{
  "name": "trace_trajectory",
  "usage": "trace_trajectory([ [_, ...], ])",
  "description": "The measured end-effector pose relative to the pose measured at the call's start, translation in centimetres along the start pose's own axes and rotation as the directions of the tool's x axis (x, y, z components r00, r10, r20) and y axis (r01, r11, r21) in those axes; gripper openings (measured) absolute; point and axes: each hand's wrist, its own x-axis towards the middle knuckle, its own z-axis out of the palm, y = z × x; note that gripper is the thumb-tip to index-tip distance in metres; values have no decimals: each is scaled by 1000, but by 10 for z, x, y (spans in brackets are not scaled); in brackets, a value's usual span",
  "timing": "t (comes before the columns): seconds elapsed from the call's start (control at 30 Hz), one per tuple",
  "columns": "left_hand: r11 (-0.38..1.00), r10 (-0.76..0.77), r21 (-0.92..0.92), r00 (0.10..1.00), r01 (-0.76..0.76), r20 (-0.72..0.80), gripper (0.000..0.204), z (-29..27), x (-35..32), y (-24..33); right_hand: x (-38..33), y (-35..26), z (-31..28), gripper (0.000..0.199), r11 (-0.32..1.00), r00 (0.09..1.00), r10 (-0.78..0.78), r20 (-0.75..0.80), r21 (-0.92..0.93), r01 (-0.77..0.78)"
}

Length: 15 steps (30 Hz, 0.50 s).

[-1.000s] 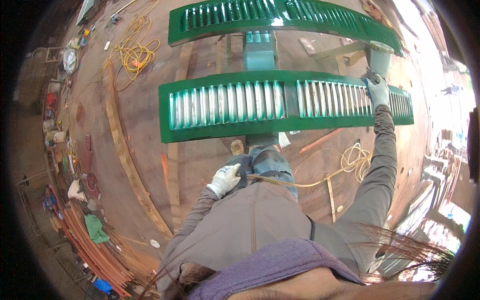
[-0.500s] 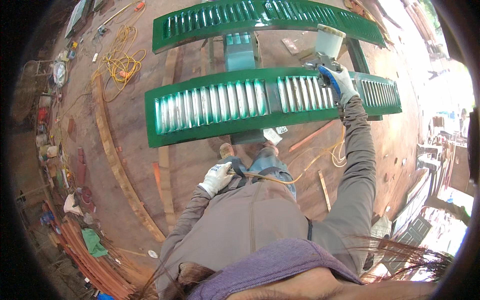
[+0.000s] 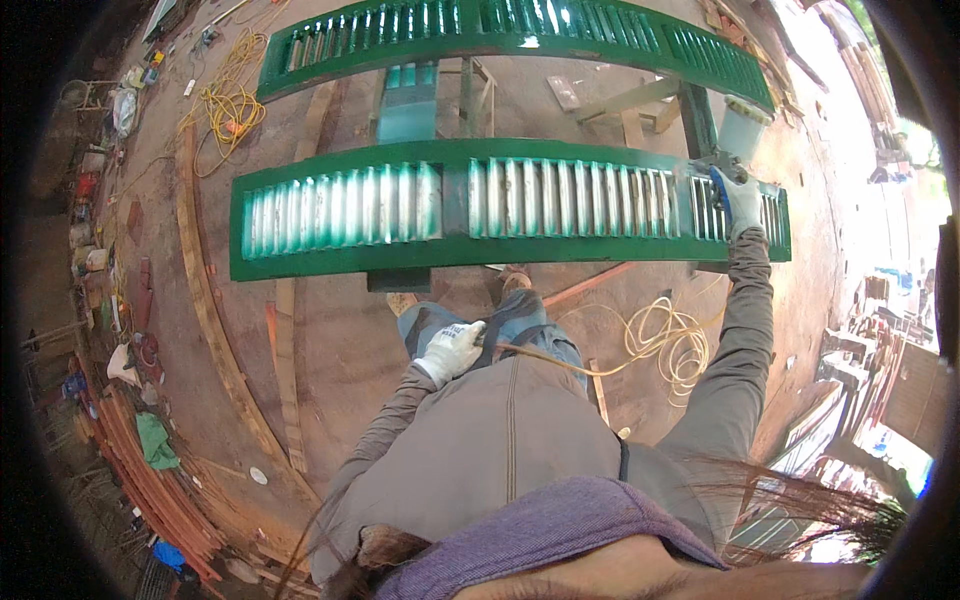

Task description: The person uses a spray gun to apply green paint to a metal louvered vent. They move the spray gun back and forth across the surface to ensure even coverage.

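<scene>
The right hand (image 3: 742,200), in a white and blue work glove, is stretched out at arm's length and closed around a spray gun (image 3: 722,165) with a pale, translucent cup (image 3: 742,128) mounted on top; what the cup holds cannot be made out through its cloudy wall. The gun sits over the right end of a long green-painted wooden louvred shutter panel (image 3: 420,205), which lies flat on supports just ahead of the person's knees, its slats shining wet-looking and pale in the light. Beyond that hand, further away, lies a second green louvred panel (image 3: 520,25) of the same kind, parallel to the first. The left hand (image 3: 455,348), in a white knitted glove, rests low against the person's thigh, fingers curled loosely around a thin yellowish hose (image 3: 560,362) that runs from it across the lap to a loose coil of the same hose (image 3: 670,340) on the floor, below the right forearm. Far off to the left of the left hand, a tangle of yellow cable (image 3: 230,105) lies on the brown dirt floor (image 3: 330,350), and long wooden planks (image 3: 205,300) curve along it.
</scene>
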Motion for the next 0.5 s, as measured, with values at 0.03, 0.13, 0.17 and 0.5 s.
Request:
trace_trajectory([
  [0.03, 1000, -16, 17, 999, 15, 33, 32, 4, 7, 12, 22, 46, -8, 50, 997, 993, -45, -107, 59, 52],
  [0.13, 995, -91, 38, 994, 89, 67, 30, 7, 16, 36, 18, 41, -36, 39, 983, 983, -182, -37, 9, 183],
  [0.17, 995, -92, 37, 993, 90, 68, 31, 5, 16, 41, 24, 57, -41, 35, 957, 958, -281, -61, 55, 284],
  [0.5, 998, -55, -28, 997, 54, -49, 30, 18, 5, 52, -91, -73, 18, 47, 886, 661, -428, 616, 429, 174],
])
